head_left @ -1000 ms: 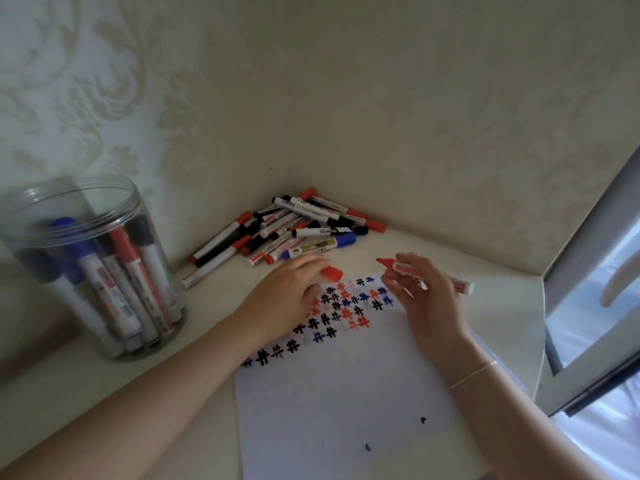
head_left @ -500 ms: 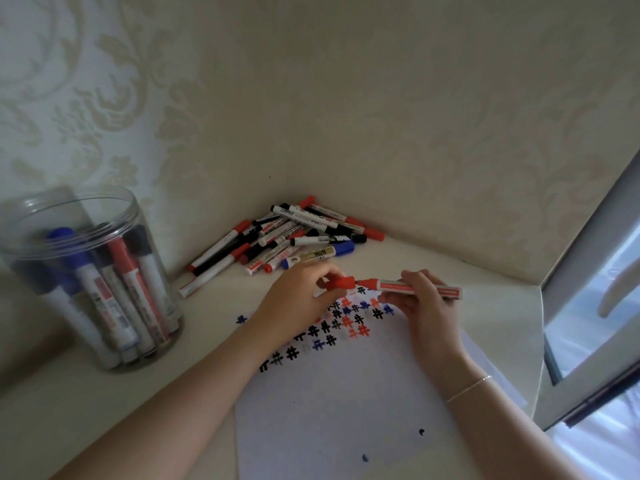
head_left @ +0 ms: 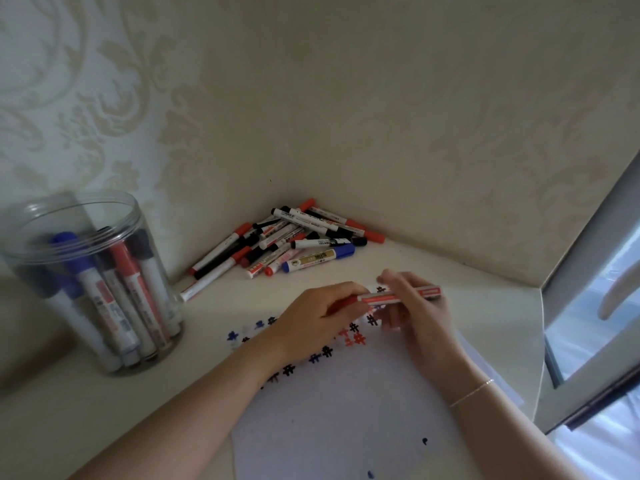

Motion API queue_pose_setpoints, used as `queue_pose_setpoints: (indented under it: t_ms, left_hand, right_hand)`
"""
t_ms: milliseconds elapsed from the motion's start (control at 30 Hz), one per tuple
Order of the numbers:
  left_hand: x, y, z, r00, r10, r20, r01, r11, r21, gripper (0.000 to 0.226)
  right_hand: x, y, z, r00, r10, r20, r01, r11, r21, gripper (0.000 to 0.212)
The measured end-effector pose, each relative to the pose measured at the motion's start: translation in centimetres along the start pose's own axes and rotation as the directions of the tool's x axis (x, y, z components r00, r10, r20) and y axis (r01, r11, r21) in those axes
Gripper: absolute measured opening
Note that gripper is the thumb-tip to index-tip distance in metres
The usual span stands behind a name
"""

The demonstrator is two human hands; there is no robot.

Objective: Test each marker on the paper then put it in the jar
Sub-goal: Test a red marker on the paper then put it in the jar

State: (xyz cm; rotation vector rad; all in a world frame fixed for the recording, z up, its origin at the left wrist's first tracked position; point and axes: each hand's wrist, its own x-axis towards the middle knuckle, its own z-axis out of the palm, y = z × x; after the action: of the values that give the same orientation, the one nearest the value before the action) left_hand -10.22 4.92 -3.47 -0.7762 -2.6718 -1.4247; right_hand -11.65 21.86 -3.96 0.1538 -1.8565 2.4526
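A red marker (head_left: 388, 297) lies level between both hands, just above the white paper (head_left: 346, 417). My left hand (head_left: 311, 323) grips its red cap end, which is mostly hidden in the fingers. My right hand (head_left: 415, 306) holds the barrel at the other end. The paper carries rows of black, red and blue hash marks. A clear plastic jar (head_left: 86, 278) stands at the left with several markers upright inside. A pile of markers (head_left: 287, 240) lies in the corner by the wall.
Patterned walls close the corner behind the pile. A window frame (head_left: 588, 306) juts in at the right edge. Bare tabletop (head_left: 207, 341) lies between the jar and the paper.
The left hand lifted the red cap off the paper and brought it onto the marker's tip. Both hands now hold the marker together; the view tilted up slightly.
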Motion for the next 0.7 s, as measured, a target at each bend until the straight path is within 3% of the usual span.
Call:
queue_pose_setpoints:
  t_ms: [100, 167, 233, 333, 567, 700]
  left_hand:
    - [0.0, 0.1, -0.3, 0.992, -0.095, -0.081, 0.088, 0.992, -0.087, 0.018]
    - [-0.1, 0.3, -0.2, 0.985, -0.120, -0.121, 0.112, 0.991, -0.069, 0.019]
    - [-0.1, 0.9, 0.0, 0.970, -0.133, -0.202, 0.119, 0.989, -0.084, 0.030]
    - [0.0, 1.9, -0.6, 0.905, -0.186, -0.383, 0.146, 0.981, -0.132, 0.048]
    - [0.4, 4.0, -4.5, 0.741, -0.196, -0.642, 0.106, 0.979, -0.176, 0.046]
    - [-0.4, 6.5, -7.6, 0.680, -0.152, -0.717, 0.082, 0.988, -0.132, 0.052]
  right_hand:
    - [0.2, -0.2, -0.6, 0.973, -0.097, -0.210, 0.107, 0.993, 0.038, 0.025]
    - [0.2, 0.4, -0.7, 0.948, -0.219, -0.233, 0.172, 0.963, -0.206, 0.031]
    - [-0.2, 0.8, -0.1, 0.936, -0.308, -0.170, 0.211, 0.878, -0.429, 0.036]
    - [-1.1, 0.1, 1.7, 0.925, -0.377, -0.053, 0.296, 0.799, -0.524, 0.042]
    - [-0.2, -5.8, 7.3, 0.856, -0.515, 0.039, 0.456, 0.719, -0.525, 0.045]
    - [1.9, -10.3, 10.8, 0.876, -0.449, 0.175, 0.473, 0.730, -0.494, 0.043]
